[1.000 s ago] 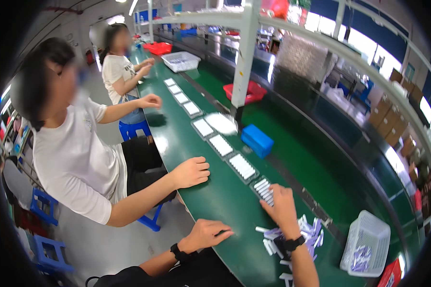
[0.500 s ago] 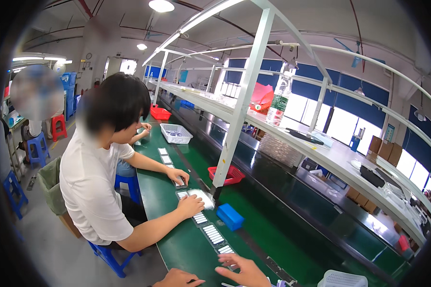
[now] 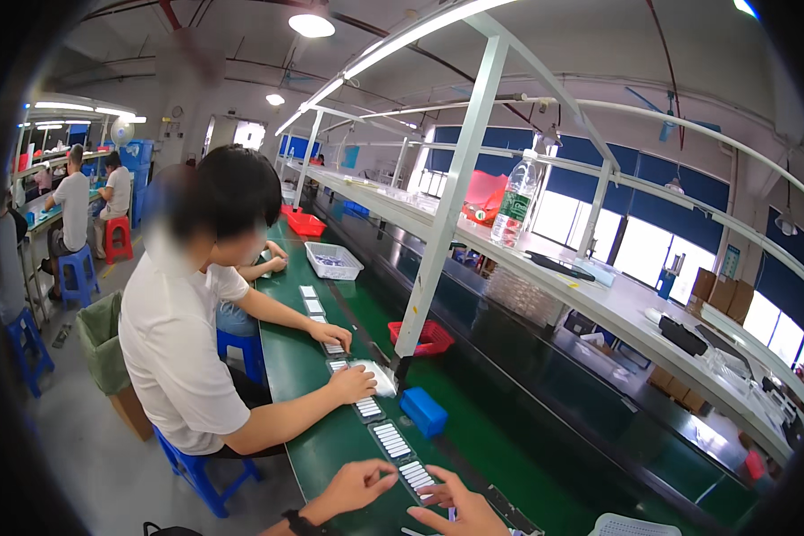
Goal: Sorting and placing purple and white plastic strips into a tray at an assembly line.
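My left hand (image 3: 362, 485) is just left of the nearest dark tray of white strips (image 3: 416, 475). Its fingers are loosely bent, with a gap to the thumb and nothing seen between them. Over that tray's near right end reaches my right hand (image 3: 463, 509), fingers apart; whether a fingertip touches a strip I cannot tell. A second tray of white strips (image 3: 390, 439) lies just beyond, in a row along the green bench (image 3: 317, 469). Partly hidden beneath my right hand are small white and purple pieces.
A co-worker in a white shirt (image 3: 174, 348) sits at left, both hands on trays farther up the row, beside a clear plastic bag (image 3: 382, 379). A blue box (image 3: 422, 412), red basket (image 3: 433, 338), white basket (image 3: 634, 525) and shelf post (image 3: 451, 205) stand along the right.
My left hand has risen from the lower edge to beside the nearest tray. My right hand has shifted slightly right and down. The view has tilted a little.
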The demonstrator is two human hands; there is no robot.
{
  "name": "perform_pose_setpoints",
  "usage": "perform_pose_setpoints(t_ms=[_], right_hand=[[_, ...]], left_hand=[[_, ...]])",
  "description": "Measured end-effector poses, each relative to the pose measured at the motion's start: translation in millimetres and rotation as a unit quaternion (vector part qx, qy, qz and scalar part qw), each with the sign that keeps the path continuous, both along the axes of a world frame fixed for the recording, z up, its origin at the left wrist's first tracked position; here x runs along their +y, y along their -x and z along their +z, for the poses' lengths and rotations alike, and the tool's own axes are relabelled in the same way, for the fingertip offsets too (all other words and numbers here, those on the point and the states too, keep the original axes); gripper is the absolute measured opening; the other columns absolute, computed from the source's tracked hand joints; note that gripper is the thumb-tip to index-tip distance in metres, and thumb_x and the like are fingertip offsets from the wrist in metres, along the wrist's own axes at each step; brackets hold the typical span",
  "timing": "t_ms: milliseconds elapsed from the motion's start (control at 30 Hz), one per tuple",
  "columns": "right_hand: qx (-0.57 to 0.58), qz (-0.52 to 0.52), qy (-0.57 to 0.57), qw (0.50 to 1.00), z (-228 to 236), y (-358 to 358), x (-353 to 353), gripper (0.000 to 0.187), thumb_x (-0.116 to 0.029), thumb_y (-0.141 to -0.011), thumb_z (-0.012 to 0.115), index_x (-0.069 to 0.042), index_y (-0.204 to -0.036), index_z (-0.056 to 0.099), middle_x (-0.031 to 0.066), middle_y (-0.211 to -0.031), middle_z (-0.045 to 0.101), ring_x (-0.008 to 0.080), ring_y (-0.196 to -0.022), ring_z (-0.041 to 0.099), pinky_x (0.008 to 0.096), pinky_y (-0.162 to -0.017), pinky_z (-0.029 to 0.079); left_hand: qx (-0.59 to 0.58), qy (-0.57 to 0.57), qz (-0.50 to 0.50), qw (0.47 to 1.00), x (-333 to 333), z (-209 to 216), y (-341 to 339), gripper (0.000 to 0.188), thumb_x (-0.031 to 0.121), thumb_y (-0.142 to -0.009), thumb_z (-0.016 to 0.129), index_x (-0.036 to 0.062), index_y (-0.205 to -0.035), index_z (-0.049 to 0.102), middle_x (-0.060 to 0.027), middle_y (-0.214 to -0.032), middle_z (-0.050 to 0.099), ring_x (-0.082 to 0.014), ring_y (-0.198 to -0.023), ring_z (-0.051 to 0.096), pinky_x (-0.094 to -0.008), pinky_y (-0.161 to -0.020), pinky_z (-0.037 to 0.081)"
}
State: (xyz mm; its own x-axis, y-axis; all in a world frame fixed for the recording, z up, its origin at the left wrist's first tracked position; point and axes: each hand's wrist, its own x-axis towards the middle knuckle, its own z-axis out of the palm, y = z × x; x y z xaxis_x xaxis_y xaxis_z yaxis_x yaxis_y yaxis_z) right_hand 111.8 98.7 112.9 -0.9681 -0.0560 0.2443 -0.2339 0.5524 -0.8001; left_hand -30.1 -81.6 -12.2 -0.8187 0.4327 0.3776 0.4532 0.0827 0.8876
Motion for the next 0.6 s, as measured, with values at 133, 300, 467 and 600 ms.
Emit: perform_pose_setpoints(t_ms=[133, 300, 467, 600], right_hand=[[0.017, -0.057, -0.072, 0.996, -1.2, 0.9, 7.0, 0.076, -0.027, -0.089, 0.083, -0.007, -0.151, 0.045, 0.0186, -0.112, 0.075, 0.0294, -0.096, 0.075, 0.0380, -0.085, 0.057], [0.032, -0.068, -0.114, 0.991, 2.8, -23.0, -8.6, 0.068, -0.027, -0.089, 0.082, -0.006, -0.147, 0.052, 0.0168, -0.110, 0.074, 0.0315, -0.102, 0.072, 0.0406, -0.090, 0.055], [0.007, -0.103, -0.089, 0.991, 3.3, -74.1, -32.3, 0.056, -0.024, -0.090, 0.081, -0.005, -0.139, 0.061, 0.0150, -0.115, 0.072, 0.0297, -0.105, 0.070, 0.0389, -0.092, 0.054], [-0.106, -0.184, 0.110, 0.971, -29.1, -149.9, -39.2, 0.038, -0.015, -0.092, 0.080, -0.001, -0.125, 0.068, 0.0097, -0.096, 0.075, 0.0151, -0.084, 0.069, 0.0302, -0.079, 0.055]], left_hand=[[0.119, -0.095, 0.011, 0.988, 28.3, 68.1, 42.4, 0.019, 0.022, -0.097, 0.074, 0.0062, -0.107, 0.075, 0.0013, -0.057, 0.040, -0.0073, -0.052, 0.038, -0.0295, -0.051, 0.036], [0.204, -0.176, -0.022, 0.963, 72.8, 150.5, 123.9, 0.019, 0.019, -0.102, 0.068, 0.0015, -0.107, 0.073, 0.0076, -0.068, 0.051, -0.0005, -0.061, 0.040, -0.0236, -0.054, 0.032], [0.318, -0.150, 0.035, 0.936, 116.8, 239.2, 195.5, 0.033, 0.029, -0.107, 0.055, 0.0029, -0.096, 0.071, -0.0191, -0.075, 0.064, -0.0330, -0.065, 0.064, -0.0411, -0.062, 0.048], [0.414, -0.161, 0.099, 0.891, 151.4, 286.0, 269.3, 0.034, 0.026, -0.107, 0.048, 0.0047, -0.093, 0.070, -0.0231, -0.088, 0.071, -0.0471, -0.087, 0.067, -0.0566, -0.075, 0.051]])
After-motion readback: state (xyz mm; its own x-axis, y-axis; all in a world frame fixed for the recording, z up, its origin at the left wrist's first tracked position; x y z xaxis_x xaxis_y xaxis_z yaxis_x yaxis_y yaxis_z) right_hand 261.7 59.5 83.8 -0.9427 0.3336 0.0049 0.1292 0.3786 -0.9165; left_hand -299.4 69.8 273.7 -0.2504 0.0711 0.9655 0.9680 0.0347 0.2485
